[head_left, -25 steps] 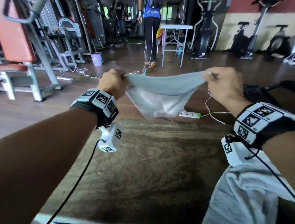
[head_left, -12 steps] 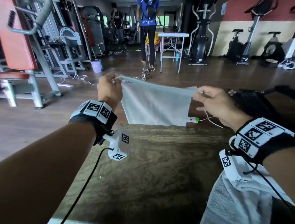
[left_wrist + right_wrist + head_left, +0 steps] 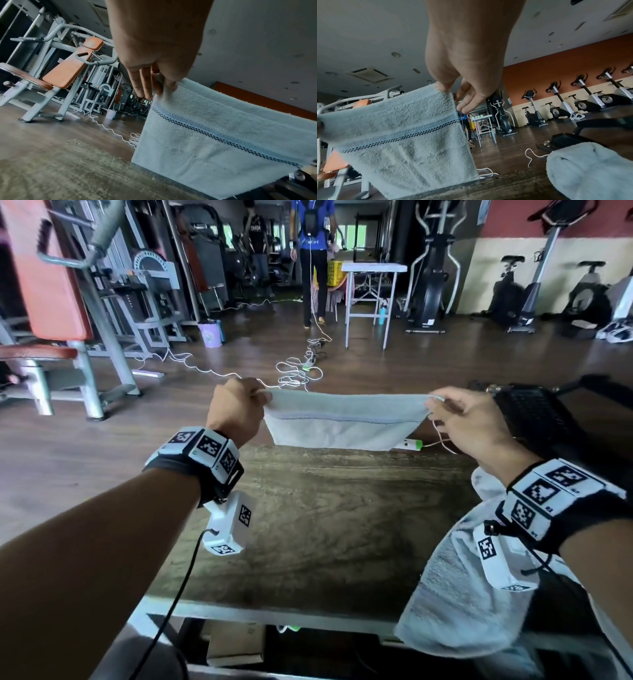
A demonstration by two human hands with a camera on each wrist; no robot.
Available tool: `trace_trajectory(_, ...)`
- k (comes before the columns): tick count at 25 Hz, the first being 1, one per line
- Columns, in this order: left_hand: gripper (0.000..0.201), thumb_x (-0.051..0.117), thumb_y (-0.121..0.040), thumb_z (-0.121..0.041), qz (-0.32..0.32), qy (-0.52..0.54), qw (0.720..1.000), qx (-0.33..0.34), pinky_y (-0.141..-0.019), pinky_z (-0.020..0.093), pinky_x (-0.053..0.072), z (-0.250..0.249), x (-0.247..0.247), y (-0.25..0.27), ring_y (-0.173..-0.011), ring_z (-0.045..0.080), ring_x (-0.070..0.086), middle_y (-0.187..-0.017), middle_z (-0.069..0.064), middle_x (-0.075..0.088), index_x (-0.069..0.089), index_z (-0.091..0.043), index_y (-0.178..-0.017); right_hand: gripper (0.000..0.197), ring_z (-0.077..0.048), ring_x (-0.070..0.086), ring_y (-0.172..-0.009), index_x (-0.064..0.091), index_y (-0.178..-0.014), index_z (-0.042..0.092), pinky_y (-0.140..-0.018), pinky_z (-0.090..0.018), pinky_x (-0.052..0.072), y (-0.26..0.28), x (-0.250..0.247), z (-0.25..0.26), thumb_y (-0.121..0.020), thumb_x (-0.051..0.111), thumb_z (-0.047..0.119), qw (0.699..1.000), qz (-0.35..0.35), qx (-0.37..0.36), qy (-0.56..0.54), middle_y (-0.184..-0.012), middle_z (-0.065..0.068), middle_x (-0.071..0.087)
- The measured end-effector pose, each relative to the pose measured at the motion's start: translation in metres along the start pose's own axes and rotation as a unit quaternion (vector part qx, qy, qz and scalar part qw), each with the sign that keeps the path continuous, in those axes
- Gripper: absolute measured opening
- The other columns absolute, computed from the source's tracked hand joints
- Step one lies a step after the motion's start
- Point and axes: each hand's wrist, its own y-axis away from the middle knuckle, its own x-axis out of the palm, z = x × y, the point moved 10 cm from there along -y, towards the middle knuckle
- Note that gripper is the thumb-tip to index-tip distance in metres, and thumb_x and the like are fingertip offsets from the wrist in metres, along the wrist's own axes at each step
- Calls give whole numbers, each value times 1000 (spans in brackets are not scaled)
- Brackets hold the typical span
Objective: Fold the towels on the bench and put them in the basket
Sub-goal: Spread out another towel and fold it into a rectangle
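Note:
I hold a pale blue towel (image 3: 344, 422) stretched in the air past the far edge of the wooden bench (image 3: 325, 525). My left hand (image 3: 236, 409) pinches its left top corner and my right hand (image 3: 459, 419) pinches its right top corner. The towel (image 3: 214, 135) hangs flat, with a dark chequered stripe across it; its lower edge drops behind the bench edge. In the right wrist view the thumb pinches the towel (image 3: 406, 128) corner. A second, crumpled towel (image 3: 455, 594) lies on the bench under my right forearm. A black basket (image 3: 534, 419) sits to the right.
A white power strip (image 3: 409, 444) and cables lie on the wooden floor beyond the bench. A gym machine with orange pads (image 3: 51, 302) stands at left. A person (image 3: 313, 261) stands by a white table (image 3: 371, 285); exercise bikes (image 3: 524, 289) line the right wall.
The towel went from a sagging bundle to a flat taut sheet. Both hands have dropped lower and spread apart, bringing the towel down toward the bench's far edge.

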Motion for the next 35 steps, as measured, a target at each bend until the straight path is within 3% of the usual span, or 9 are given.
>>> trace_trajectory(5,12,64,-91,-17,58,-69,996,9,-66,26,38,7,-18,39,-79,29,61,-83,12,68,74,-10,-91,9,15,58,-64,73,-96,11,-67,-2,39,55,-1,16,-95,64,14,992,91,-62,64,-79,10,69)
trace_trajectory(8,15,69,-89,-24,123,-51,991,-2,-67,23,36,17,-17,77,-76,22,54,-81,7,61,74,-10,-90,6,8,63,-70,71,-92,19,-71,-11,43,91,-5,6,-94,66,16,988,118,-61,83,-72,20,68)
trace_trajectory(11,27,67,-92,-26,203,-40,978,9,-62,25,41,26,-10,112,-65,20,52,-61,3,56,65,-9,-71,9,-12,68,-80,71,-89,21,-81,-32,50,118,-11,-4,-96,64,19,984,139,-52,102,-83,5,73)
trace_trajectory(15,25,63,-94,-35,281,67,956,-58,-83,41,57,40,-19,154,-68,17,61,-68,-1,63,71,-20,-75,12,-26,71,-80,72,-86,24,-83,-46,55,153,-16,0,-92,65,31,976,209,-9,60,-83,-7,72)
trace_trajectory(20,32,56,-98,-34,407,66,905,-104,-112,44,35,27,-32,201,-76,18,75,-71,3,74,69,-20,-73,17,-53,68,-86,74,-94,9,-85,-67,49,184,-9,-4,-96,62,21,924,355,142,23,-96,-26,71)
trace_trajectory(23,28,50,-100,-39,464,29,879,-106,-110,39,29,23,-35,214,-80,20,75,-69,8,75,68,-17,-104,21,-61,62,-87,72,-96,6,-84,-70,46,197,-6,-7,-95,62,25,891,413,188,11,-97,-33,69)
trace_trajectory(27,32,55,-98,-38,409,39,907,-95,-94,35,48,30,-25,194,-82,22,74,-86,12,76,72,-11,-97,20,-25,66,-63,73,-99,9,-55,-28,51,177,-4,-13,-97,60,24,922,338,188,-12,-94,-20,74)
trace_trajectory(30,25,59,-96,-36,323,32,941,-91,-85,31,55,46,-12,159,-76,19,74,-86,7,76,74,-18,-89,15,-1,56,-48,74,-90,13,-45,-15,41,151,3,-23,-96,63,21,955,261,141,6,-79,-5,72)
trace_trajectory(35,26,56,-97,-23,262,31,961,-88,-62,26,55,57,26,99,-57,15,65,-74,17,69,68,-4,-84,12,-14,62,-70,69,-89,16,-72,-30,51,90,24,-49,-98,62,20,976,175,91,88,-84,-6,71)
